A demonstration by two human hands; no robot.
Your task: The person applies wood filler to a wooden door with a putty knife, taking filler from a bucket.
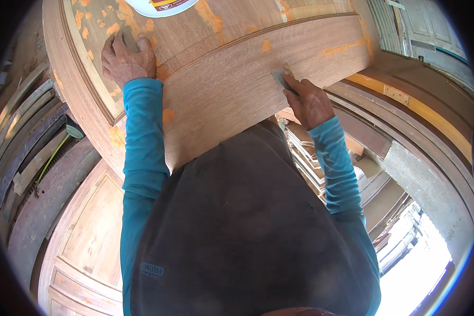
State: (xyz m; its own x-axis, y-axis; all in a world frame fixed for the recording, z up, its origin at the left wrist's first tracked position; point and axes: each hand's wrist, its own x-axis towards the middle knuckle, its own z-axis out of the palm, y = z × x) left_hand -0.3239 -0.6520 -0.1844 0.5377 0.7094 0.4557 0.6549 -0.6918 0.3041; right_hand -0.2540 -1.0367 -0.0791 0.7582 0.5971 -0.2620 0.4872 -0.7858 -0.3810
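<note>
A wooden door panel [231, 100] with patches of orange filler [267, 46] lies in front of me. My left hand [129, 59] rests on it at the upper left, fingers bent and apart, with nothing visible in them. Near the door's right-hand part, my right hand [312, 104] is closed round a putty knife [284, 80]. The thin blade lies against or just over the bare wood; its contact cannot be made out. Some of the knife is hidden by my fingers. A white tub lid [166, 9] with a coloured label sits on the door at the top edge.
Several boards [29, 142] are stacked at the left, with a green-handled tool [52, 158] among them. Another panelled door [92, 231] leans at the lower left. To the right run long timbers [405, 100] and a grey concrete edge [421, 174].
</note>
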